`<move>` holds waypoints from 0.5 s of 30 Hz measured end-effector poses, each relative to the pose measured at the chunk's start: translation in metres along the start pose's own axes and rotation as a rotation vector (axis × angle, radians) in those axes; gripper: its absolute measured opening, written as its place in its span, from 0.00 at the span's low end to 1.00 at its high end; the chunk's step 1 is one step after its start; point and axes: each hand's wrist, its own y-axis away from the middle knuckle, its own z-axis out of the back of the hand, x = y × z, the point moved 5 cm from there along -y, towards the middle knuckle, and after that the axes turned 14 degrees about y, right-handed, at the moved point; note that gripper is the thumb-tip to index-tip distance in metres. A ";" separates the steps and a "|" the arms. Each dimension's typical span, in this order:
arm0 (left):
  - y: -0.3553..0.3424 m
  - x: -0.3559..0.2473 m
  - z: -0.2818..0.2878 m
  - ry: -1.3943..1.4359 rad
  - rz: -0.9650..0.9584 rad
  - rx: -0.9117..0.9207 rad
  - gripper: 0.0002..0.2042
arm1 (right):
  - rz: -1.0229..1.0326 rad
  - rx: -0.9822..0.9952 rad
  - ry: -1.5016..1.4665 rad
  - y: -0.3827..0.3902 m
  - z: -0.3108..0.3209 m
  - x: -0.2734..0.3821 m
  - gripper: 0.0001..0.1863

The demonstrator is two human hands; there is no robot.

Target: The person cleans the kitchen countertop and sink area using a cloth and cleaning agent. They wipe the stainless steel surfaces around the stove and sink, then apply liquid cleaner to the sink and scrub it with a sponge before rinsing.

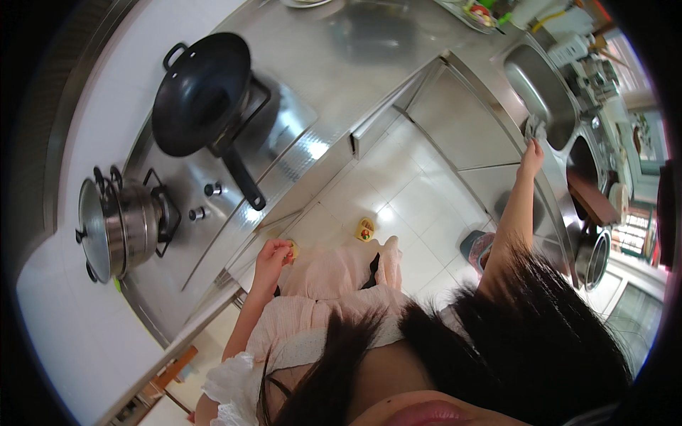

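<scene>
Over at the right, my right hand (531, 160) is closed on a crumpled grey-white cloth (535, 129) at the near rim of the steel sink (534, 79). That arm is stretched well out from my body. My left hand (270, 257) hangs beside my pale pink dress, near the stove-side counter edge, its fingers curled in. I make out nothing held in it; a bit of yellow shows just past the fingertips, seemingly a slipper on the floor.
A black wok (202, 96) sits on the left burner area, its handle (243, 177) jutting past the counter edge. A lidded steel pot (117, 227) stands nearby. A wooden board (591, 197) and a metal pot (593, 263) lie right. Below are a yellow slipper (365, 228) and a bin (474, 248).
</scene>
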 end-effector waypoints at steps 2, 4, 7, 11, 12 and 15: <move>0.002 0.002 0.014 -0.063 0.000 0.020 0.05 | -0.047 -0.062 -0.303 0.070 0.011 0.040 0.13; -0.003 0.009 0.033 -0.099 -0.007 0.099 0.06 | -0.041 -0.023 -0.424 0.125 0.034 0.057 0.09; -0.005 0.026 0.075 -0.123 -0.033 0.195 0.06 | -0.105 0.062 -0.593 0.244 0.035 0.106 0.06; 0.002 0.036 0.151 -0.110 -0.057 0.225 0.06 | -0.301 0.314 -0.687 0.407 0.000 0.139 0.05; 0.004 0.036 0.174 -0.105 -0.048 0.223 0.06 | -0.364 0.353 -0.693 0.453 -0.010 0.152 0.05; 0.026 0.038 0.250 -0.073 -0.055 0.188 0.06 | -0.327 0.710 -0.710 0.584 -0.036 0.211 0.05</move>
